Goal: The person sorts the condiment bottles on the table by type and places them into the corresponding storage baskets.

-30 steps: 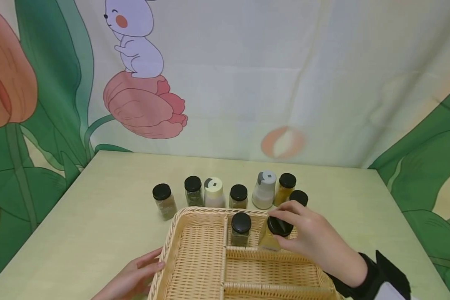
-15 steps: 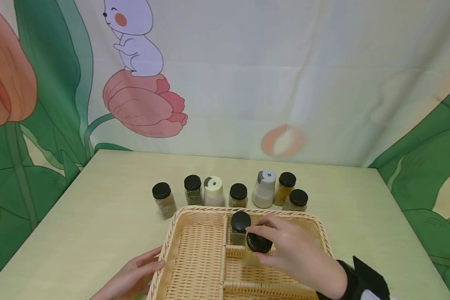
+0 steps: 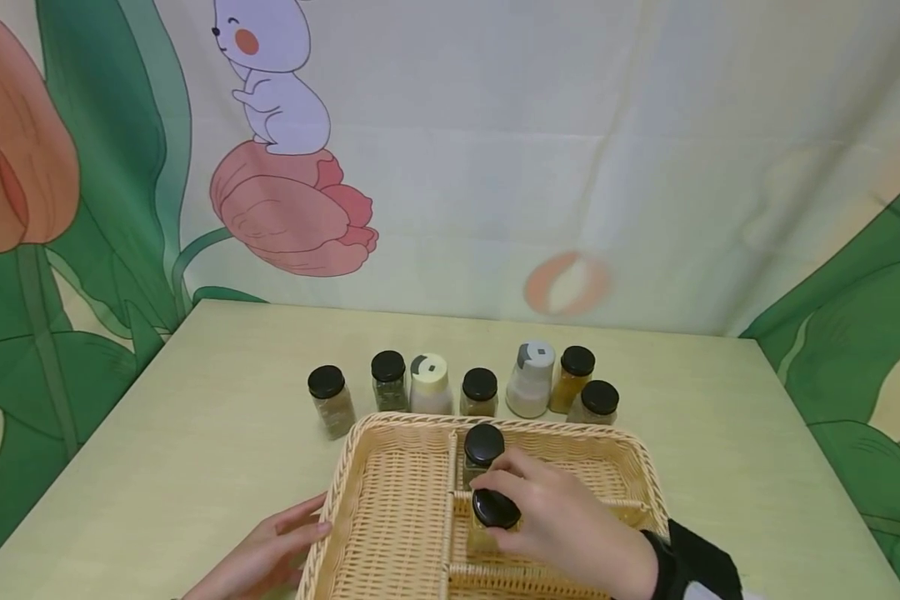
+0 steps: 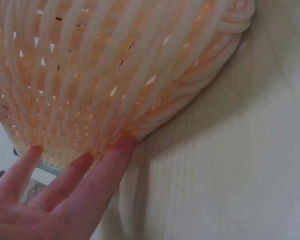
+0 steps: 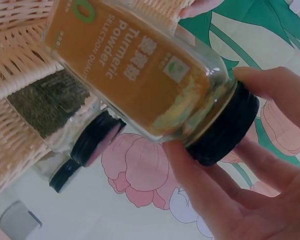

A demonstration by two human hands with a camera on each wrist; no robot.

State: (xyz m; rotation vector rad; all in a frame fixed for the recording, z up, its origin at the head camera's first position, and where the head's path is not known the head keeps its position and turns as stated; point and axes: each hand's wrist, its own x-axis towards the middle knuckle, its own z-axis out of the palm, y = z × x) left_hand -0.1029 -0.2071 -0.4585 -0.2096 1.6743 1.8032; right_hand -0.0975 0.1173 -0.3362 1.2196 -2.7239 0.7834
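My right hand (image 3: 562,517) pinches the black lid of a turmeric powder jar (image 5: 135,70) between thumb and fingers. In the head view that jar is upright in the middle right-hand compartment of a wicker basket (image 3: 397,500); whether its base touches the bottom I cannot tell. A jar of dried green herbs (image 5: 55,102) stands just behind it, in the back compartment, its black lid (image 3: 483,445) showing. My left hand (image 3: 273,546) rests its straight fingers against the basket's left outer wall, as the left wrist view (image 4: 70,200) also shows.
Behind the basket stand several seasoning containers: a black-lidded jar (image 3: 332,402) at the far left, a cream-topped shaker (image 3: 430,385), a white shaker (image 3: 531,379) and a yellow spice jar (image 3: 572,379). A patterned cloth (image 3: 450,167) hangs beyond the table.
My right hand has carried the turmeric powder jar from the back compartment leftward and toward me, over the divider, into the middle compartment. My left hand has stayed at the basket's side.
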